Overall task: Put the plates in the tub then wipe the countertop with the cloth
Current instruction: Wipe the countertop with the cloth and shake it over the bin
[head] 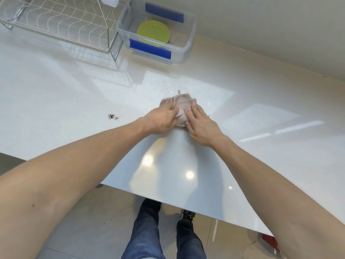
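Green plate (153, 32) sits in the tub (188, 47); we're wiping now. Our left hand (161, 119) bunches the cloth (180, 107), right hand (200, 124) pressing flat. Next, sweep left (toward the crumbs (113, 116)) across the counter (74, 101).

Both bare forearms reach forward from the lower corners and converge at mid-frame, the left hand (162, 119) and the right hand (200, 125) lying side by side, just apart. The left hand is turned palm-down with its fingers curled and pinching the cloth (180, 104) beneath it — thumb tucked toward the right hand. The right hand lies flatter, its fingers (194, 111) straight and close together, pressing down on the same cloth — wrist bent slightly inward; below, between the arms, the person's two jean-clad legs stand on the floor.
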